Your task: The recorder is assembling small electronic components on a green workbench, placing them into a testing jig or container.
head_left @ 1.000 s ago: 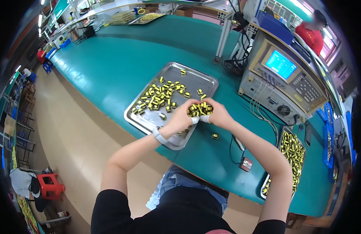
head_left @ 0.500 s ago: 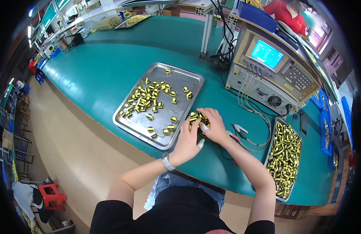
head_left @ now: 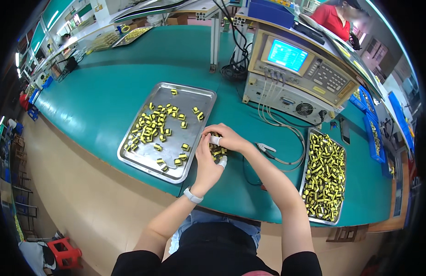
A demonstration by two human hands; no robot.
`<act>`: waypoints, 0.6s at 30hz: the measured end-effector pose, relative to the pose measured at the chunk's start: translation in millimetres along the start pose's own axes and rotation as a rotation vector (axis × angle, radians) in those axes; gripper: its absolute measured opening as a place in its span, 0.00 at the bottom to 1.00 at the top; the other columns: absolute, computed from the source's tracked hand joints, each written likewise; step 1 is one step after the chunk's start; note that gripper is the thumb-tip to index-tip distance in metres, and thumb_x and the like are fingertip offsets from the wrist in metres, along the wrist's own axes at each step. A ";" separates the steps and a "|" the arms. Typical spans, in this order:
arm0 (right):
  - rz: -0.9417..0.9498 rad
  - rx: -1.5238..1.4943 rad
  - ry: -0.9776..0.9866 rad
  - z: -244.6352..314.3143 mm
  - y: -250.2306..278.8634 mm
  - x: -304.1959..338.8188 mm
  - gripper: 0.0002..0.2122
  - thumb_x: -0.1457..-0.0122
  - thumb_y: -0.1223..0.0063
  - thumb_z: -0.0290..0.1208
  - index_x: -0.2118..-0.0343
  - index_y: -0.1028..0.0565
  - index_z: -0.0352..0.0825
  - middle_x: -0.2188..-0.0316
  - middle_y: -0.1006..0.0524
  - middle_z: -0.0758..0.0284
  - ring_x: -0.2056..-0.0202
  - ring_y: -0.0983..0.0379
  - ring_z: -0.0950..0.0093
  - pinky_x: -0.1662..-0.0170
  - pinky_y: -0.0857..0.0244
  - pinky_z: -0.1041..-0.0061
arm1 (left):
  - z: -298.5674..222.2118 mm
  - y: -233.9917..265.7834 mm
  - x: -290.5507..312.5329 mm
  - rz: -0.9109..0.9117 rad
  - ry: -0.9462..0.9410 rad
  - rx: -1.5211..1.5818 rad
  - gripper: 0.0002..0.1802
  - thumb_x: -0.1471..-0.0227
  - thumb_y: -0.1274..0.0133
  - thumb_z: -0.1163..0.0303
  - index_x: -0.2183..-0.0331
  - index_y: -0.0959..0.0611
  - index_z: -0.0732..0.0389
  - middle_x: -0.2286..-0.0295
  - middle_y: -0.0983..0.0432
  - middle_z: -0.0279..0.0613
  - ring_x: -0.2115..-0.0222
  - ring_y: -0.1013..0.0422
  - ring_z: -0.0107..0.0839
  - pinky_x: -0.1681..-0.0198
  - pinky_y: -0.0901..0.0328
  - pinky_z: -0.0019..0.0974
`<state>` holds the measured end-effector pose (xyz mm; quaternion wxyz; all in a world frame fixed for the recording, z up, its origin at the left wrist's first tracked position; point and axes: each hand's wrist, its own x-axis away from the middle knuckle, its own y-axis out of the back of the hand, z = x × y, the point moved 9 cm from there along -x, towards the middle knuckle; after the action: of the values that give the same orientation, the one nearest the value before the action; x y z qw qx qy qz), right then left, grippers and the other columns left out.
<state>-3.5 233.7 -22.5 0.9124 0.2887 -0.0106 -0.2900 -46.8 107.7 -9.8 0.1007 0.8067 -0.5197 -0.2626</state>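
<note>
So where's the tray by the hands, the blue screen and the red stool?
Tray [head_left: 174, 140]: head view, bare metal bottom.
Blue screen [head_left: 287, 55]: head view, middle of the display.
Red stool [head_left: 61, 246]: head view, upper part.

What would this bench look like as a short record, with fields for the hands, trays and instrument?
Bench: green
Left hand: cupping a cluster of small yellow-and-black parts
Right hand: around the same cluster
Left tray: metal, similar parts scattered, some bare surface
Right tray: metal, densely filled with similar parts
Instrument: beige, screen lit blue
</note>
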 end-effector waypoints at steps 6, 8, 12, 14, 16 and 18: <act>-0.141 0.047 -0.038 16.9 -5.0 27.5 0.12 0.41 0.41 0.33 0.54 0.19 0.41 0.51 0.18 0.69 0.53 0.28 0.62 0.46 0.32 0.65 | -3.2 4.4 16.8 -0.018 0.019 -0.015 0.47 0.52 0.38 0.77 0.34 0.41 0.61 0.37 0.43 0.55 0.37 0.45 0.56 0.34 0.46 0.51; -0.214 0.074 -0.022 22.7 -8.5 44.6 0.13 0.43 0.42 0.31 0.54 0.19 0.41 0.51 0.18 0.69 0.53 0.27 0.61 0.47 0.32 0.64 | -9.1 1.6 26.9 0.006 0.008 -0.050 0.47 0.52 0.37 0.76 0.34 0.41 0.60 0.37 0.44 0.55 0.36 0.47 0.57 0.34 0.47 0.52; -0.300 0.143 -0.073 36.2 -20.1 77.3 0.22 0.50 0.46 0.23 0.50 0.21 0.40 0.48 0.21 0.67 0.48 0.28 0.60 0.46 0.32 0.61 | -22.5 3.4 45.9 0.059 -0.061 -0.071 0.47 0.53 0.38 0.75 0.35 0.40 0.61 0.36 0.47 0.58 0.37 0.49 0.62 0.34 0.48 0.56; -0.279 0.184 -0.129 37.6 -28.3 85.1 0.25 0.51 0.46 0.22 0.46 0.23 0.41 0.44 0.24 0.67 0.44 0.31 0.60 0.44 0.36 0.57 | -24.5 7.5 51.9 0.091 -0.096 -0.169 0.46 0.51 0.36 0.70 0.34 0.39 0.60 0.35 0.48 0.57 0.34 0.53 0.64 0.33 0.52 0.62; -0.197 0.183 -0.172 36.6 -29.3 88.2 0.27 0.51 0.47 0.22 0.44 0.24 0.41 0.40 0.27 0.65 0.39 0.35 0.61 0.40 0.41 0.54 | -30.1 10.6 54.2 0.109 -0.109 -0.415 0.46 0.49 0.35 0.62 0.34 0.38 0.60 0.33 0.49 0.56 0.32 0.56 0.65 0.33 0.56 0.65; -0.133 0.131 -0.206 36.8 -22.7 85.9 0.27 0.51 0.48 0.22 0.44 0.24 0.42 0.39 0.29 0.62 0.36 0.37 0.60 0.35 0.47 0.53 | -30.2 12.1 52.0 0.135 -0.106 -0.382 0.47 0.47 0.36 0.57 0.33 0.38 0.59 0.31 0.51 0.55 0.30 0.59 0.63 0.32 0.59 0.66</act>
<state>49.2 153.4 -16.7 0.8645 0.3162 -0.1040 -0.3765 -23.7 52.7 4.3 0.2419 0.7214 -0.5177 -0.3911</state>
